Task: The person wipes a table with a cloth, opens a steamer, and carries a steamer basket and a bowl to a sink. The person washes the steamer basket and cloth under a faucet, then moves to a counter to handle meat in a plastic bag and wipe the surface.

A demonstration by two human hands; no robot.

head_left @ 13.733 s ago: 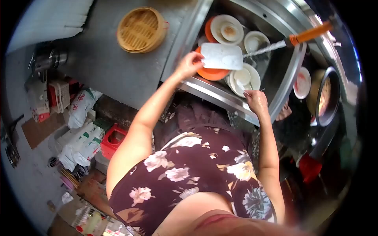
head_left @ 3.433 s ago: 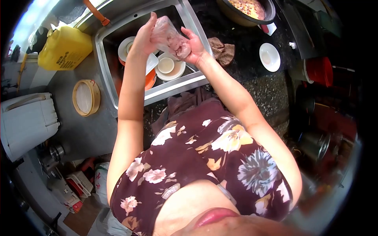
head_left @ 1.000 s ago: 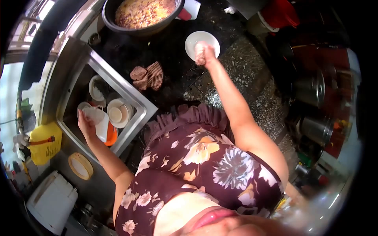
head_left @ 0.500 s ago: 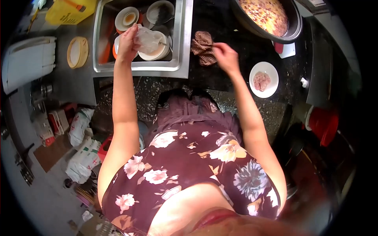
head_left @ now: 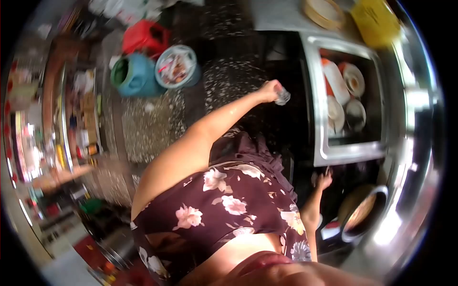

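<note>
From my remote view, the left hand (head_left: 268, 90) is stretched out far from the body, and its grip is closed tight around a crumpled clear plastic bag (head_left: 283, 96). The bag is bunched small between the fingers, I think so that it does not hang loose. It is in the air just beside the outer rim of the sink (head_left: 318, 119), not over the dishes (head_left: 353, 78) that lie inside.

The right hand (head_left: 325, 180) is low over the dark tabletop (head_left: 355, 170), between the sink and the cooking pot (head_left: 362, 214). Its grip is open with the fingers spread and holds nothing. Whether it touches the surface, I cannot tell.

On the floor, well apart from the bag, stand a teal bin (head_left: 136, 78) and a round bucket (head_left: 176, 66) with scraps inside.
</note>
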